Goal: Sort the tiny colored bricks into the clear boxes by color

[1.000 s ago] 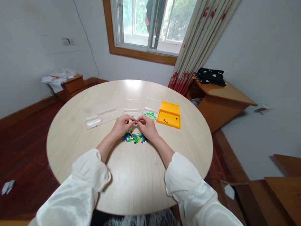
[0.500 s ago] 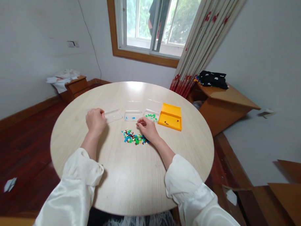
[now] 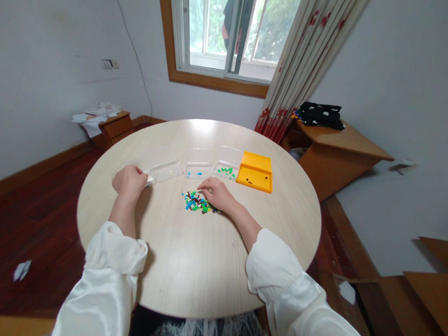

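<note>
My left hand (image 3: 129, 181) is at the left side of the table, fingers curled together. Its fingertips are beside a small clear box (image 3: 150, 178); whatever they pinch is hidden. My right hand (image 3: 218, 193) reaches over the right part of a pile of small coloured pieces (image 3: 196, 203) in blue, green, brown, white and yellow. Thumb and fingers are bent close together there, and anything between them is too small to name. Behind the pile stand open clear boxes: one with pale bits (image 3: 167, 172), one with blue pieces (image 3: 197, 170), one with green pieces (image 3: 224, 172).
An open yellow box (image 3: 255, 179) with a few dark pieces stands right of the clear ones. All this rests on a round pale wooden table (image 3: 191, 272). Beyond are a window (image 3: 223, 40), a curtain (image 3: 297, 62) and a wooden cabinet (image 3: 337, 154) bearing dark cloth.
My left hand has moved left, bringing the small clear box beside it into sight. My right fingertips have shifted left and down toward the pile. The camera view has shifted slightly.
</note>
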The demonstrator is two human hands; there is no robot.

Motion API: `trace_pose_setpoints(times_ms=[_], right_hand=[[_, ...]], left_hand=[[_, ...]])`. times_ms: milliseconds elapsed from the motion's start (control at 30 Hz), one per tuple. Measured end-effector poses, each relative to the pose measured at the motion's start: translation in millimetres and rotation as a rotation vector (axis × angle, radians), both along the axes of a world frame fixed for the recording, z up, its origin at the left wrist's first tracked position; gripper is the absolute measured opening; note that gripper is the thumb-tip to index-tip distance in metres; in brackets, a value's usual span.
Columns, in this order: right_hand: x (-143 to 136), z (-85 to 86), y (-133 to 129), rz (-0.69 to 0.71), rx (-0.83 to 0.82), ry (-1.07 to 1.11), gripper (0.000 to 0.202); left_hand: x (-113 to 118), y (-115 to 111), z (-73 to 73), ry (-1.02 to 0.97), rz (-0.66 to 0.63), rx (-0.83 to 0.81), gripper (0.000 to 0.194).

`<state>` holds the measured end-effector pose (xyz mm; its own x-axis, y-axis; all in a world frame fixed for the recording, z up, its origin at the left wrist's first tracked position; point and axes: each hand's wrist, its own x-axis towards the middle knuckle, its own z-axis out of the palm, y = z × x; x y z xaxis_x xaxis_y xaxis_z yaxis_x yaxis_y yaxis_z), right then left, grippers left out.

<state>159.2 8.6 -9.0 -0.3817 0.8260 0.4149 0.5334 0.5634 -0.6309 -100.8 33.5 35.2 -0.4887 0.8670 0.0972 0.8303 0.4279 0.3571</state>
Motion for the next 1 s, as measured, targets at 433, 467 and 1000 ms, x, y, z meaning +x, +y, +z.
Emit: trace_pose_setpoints(times_ms=[433,467,1000], right_hand=[[-2,1.0,-5,0.041,-0.012,-0.146,0.025],[-2,1.7,-5,0.024,-0.021,-0.142,0.024],[0,4.3,0,-0.125,-0.105,-0.111,0.015]], left_hand=[[1,2,-1.6,0.034,-0.003,0.044,0.017],[4,0,0.3,0.041,-0.014,0.106,0.018],[80,-10,-25.2,-0.242,-1.007,0.211,0.021]])
